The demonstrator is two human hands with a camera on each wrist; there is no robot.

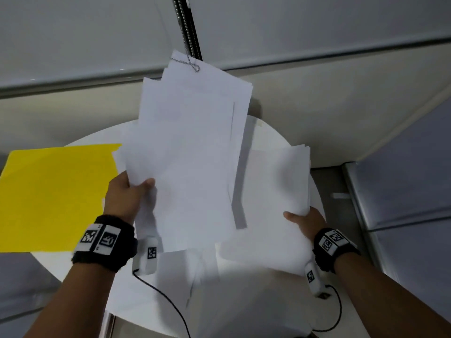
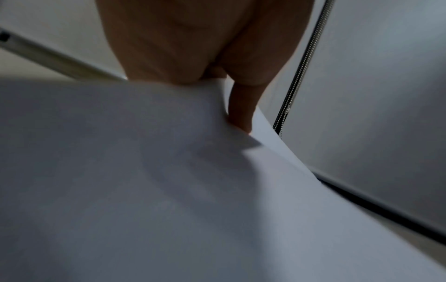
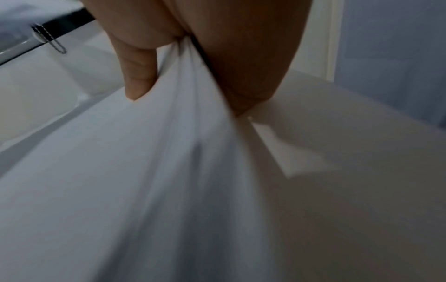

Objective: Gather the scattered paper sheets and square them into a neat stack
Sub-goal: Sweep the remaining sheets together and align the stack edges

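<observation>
paper sheets (image 1: 185, 147) fan upward from the left hand (image 1: 127, 196), which pinches their lower left edge, thumb on top and fingers hidden beneath; the sheets sit uneven, corners staggered at the far end. in the left wrist view one finger (image 2: 241, 106) presses against the underside of that bundle (image 2: 144, 171). the right hand (image 1: 308, 222) grips a second, smaller bundle (image 1: 280, 191) at its near right corner, thumb on top; the right wrist view shows the thumb (image 3: 138, 76) and palm clamping the layered edges (image 3: 183, 133). both bundles are held above the round white bench (image 1: 266, 135). a yellow sheet (image 1: 53, 196) lies on the bench beyond the left hand's outer side. a bead chain (image 1: 188, 32) hangs ahead of the hands.
</observation>
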